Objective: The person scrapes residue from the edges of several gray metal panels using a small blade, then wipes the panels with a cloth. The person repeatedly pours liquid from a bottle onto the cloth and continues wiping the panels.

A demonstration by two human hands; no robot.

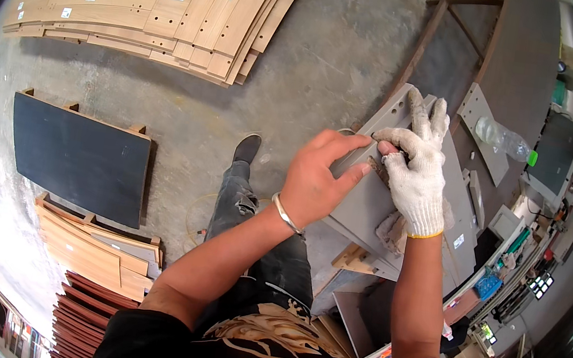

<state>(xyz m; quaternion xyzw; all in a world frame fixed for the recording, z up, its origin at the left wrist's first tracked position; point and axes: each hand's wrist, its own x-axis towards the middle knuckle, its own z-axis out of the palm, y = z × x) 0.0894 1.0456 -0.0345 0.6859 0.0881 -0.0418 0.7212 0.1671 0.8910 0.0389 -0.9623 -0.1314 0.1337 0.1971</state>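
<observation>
A grey board (370, 209) with small holes near its far end lies in front of me, slightly to the right. My bare left hand (320, 173), a bangle on its wrist, grips the board's left edge between thumb and fingers. Close beside it is my right hand (417, 164), in a white knitted glove with a bare thumb tip. Its thumb and index finger pinch together at the board's edge; the other fingers stretch away. Whatever is between them is too small to make out. A crumpled rag (392, 232) lies on the board under my right wrist.
Stacked wood-grain boards (171, 9) with white labels lie far left. Nearer on the left are a dark panel (81, 157) and reddish-brown boards (83, 322). A plastic bottle (504, 139) with a green cap lies right, by a grey strip (483, 137) on a brown surface.
</observation>
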